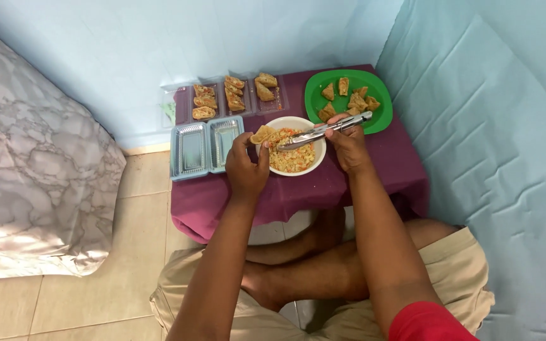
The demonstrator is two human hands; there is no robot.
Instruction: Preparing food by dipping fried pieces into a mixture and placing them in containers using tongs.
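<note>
Tofu pocket [261,133], a fried golden piece, sits pinched in the left hand [246,165] over the near-left rim of the white bowl [318,160] of orange-flecked filling at the counter's middle, while the right hand [347,146] is clenched around metal tongs [323,131] whose tips rest in the filling. Judging from this, the pocket's open side should stay tilted toward the tongs and low over the bowl, so spills fall back in. Small loads seem wise, since the shell looks easy to tear.

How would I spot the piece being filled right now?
Start at the purple-covered table and find the white bowl of filling at its middle. At the bowl's left rim, the left hand pinches a fried pocket; it alone is lifted, not lying in a tray or plate.
</note>
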